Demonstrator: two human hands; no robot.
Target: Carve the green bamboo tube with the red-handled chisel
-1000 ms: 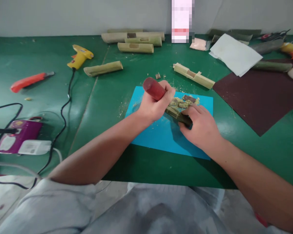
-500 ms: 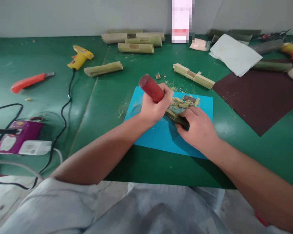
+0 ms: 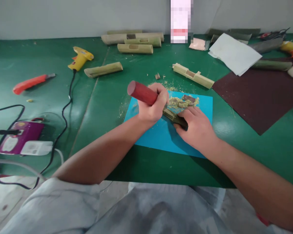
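Note:
My left hand [image 3: 153, 103] is closed around a thick red wooden tool handle [image 3: 143, 93], whose butt end tilts up to the left. The working end of this tool is hidden behind the fingers. My right hand [image 3: 196, 125] grips the far end of a dark green bamboo piece [image 3: 169, 114] with a slot cut in its upper side. The bamboo lies slanted over a blue sheet [image 3: 158, 136], its left end close under my left hand. Shavings and brown chips [image 3: 183, 101] are heaped on the sheet just beyond it.
Behind lie cut bamboo tubes [image 3: 135, 48] and a pale notched bamboo piece [image 3: 193, 76]. To the left are a yellow glue gun [image 3: 80, 59], an orange utility knife [image 3: 31, 84] and a purple power strip [image 3: 20, 136] with cables. White paper [image 3: 234, 53] and a brown sheet [image 3: 256, 100] lie right.
My left hand has shifted slightly left, and the red handle now leans further over to the left. My right hand and the bamboo stay nearly where they were.

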